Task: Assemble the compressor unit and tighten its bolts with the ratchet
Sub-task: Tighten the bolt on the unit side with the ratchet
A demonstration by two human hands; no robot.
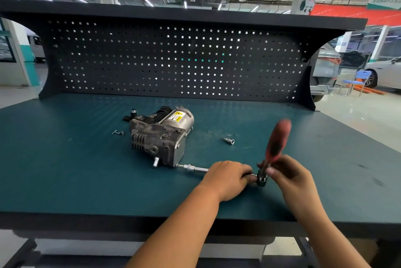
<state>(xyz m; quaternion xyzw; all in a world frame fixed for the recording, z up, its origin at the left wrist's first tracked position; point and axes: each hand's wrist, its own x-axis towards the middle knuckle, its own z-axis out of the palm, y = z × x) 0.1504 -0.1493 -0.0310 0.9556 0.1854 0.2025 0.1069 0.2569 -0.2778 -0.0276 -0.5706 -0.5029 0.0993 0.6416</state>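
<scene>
No legible text anywhere.

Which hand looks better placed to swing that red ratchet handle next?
Probably the right hand: it pinches the ratchet below its red handle, while the left hand grips the extension bar.

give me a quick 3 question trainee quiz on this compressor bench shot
1. True or false: the compressor unit hangs on the pegboard.
2. The left hand grips: A) the extension bar B) a hammer C) a screwdriver
3. Fill in: the loose socket lies on the bench top to the ___ of the compressor unit, as the camera sees it.
Key: 1 false, it lies on the bench top; 2 A, while the right hand holds the ratchet; 3 right.
</scene>
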